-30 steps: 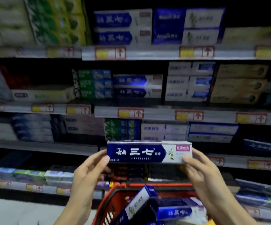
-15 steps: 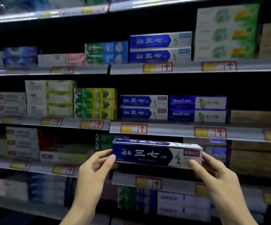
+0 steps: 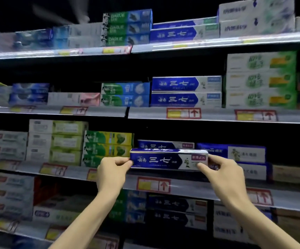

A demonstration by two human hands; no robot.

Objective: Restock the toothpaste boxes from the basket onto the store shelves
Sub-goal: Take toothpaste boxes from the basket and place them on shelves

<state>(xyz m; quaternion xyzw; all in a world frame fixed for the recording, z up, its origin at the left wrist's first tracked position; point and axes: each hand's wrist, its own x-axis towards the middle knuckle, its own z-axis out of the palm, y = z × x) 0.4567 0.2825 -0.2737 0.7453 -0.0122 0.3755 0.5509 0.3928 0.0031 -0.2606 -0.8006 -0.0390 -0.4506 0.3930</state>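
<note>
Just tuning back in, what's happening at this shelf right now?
A person holds one blue and white toothpaste box level, with the left hand pinching its left end and the right hand pinching its right end. The box is at the front of a shelf, directly in front of a matching box. It lies between the green and yellow boxes and a dark blue box. Whether it already rests on the shelf I cannot tell.
</note>
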